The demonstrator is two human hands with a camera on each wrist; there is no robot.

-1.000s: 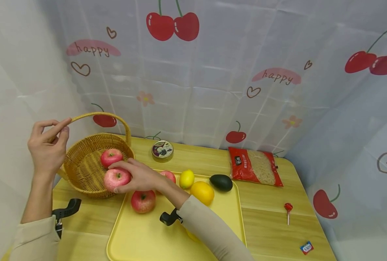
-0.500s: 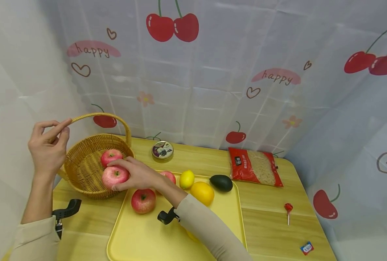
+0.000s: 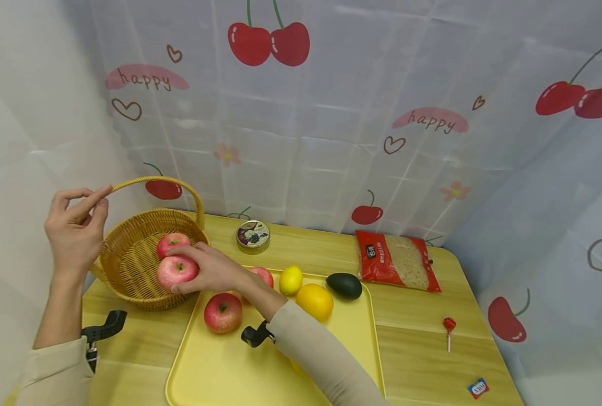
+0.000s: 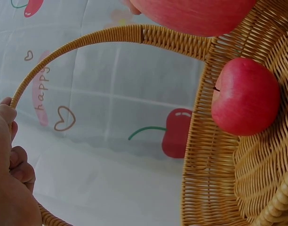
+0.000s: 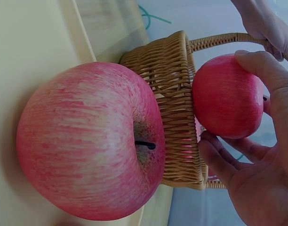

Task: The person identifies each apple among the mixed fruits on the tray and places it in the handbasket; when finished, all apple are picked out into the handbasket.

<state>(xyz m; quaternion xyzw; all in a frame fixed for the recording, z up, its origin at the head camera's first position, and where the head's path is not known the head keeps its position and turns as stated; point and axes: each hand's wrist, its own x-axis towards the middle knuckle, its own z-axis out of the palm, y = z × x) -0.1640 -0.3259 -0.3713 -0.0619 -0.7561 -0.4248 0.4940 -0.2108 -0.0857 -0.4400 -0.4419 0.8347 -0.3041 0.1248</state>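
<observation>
My left hand (image 3: 77, 225) pinches the arched handle (image 4: 101, 36) of a wicker basket (image 3: 120, 231) at the table's left. One red apple (image 4: 247, 96) lies inside the basket. Over the basket's right rim my right hand (image 3: 214, 270) holds a second apple (image 5: 228, 96), thumb on one side and fingers on the other. A large apple (image 5: 87, 141) sits on the yellow tray (image 3: 204, 372) close to the basket, filling much of the right wrist view. Another apple (image 3: 263, 275) on the tray is partly hidden behind my right arm.
On the tray are a lemon (image 3: 291, 280), a bigger yellow fruit (image 3: 314, 301) and an avocado (image 3: 345, 285). A round tin (image 3: 253, 234) stands behind it. To the right lie a red bag (image 3: 397, 260), a lollipop (image 3: 449, 332) and a small blue-red packet (image 3: 478, 388).
My right hand has moved slightly left and up with its apple, further over the basket. My left hand keeps its place on the handle.
</observation>
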